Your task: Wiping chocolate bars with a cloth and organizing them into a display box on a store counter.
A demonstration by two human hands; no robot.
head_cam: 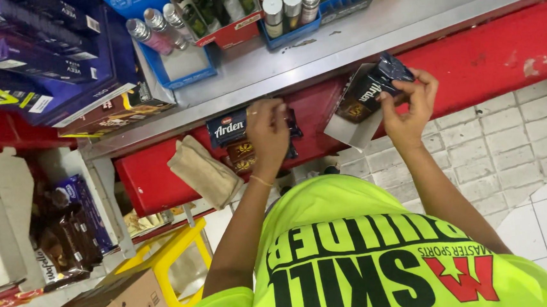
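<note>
Right hand (411, 102) pinches a dark biscuit carton (372, 92) at one o'clock, flap open for access; left hand (267, 129) grips dark snack packets (237, 140) at eleven.

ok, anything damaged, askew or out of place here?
Yes. The dark carton in the right hand is torn open, a pale flap hanging below it. The left hand grips a dark blue packet. On the red ledge paint is chipped, and a beige cloth lies crumpled.
</note>
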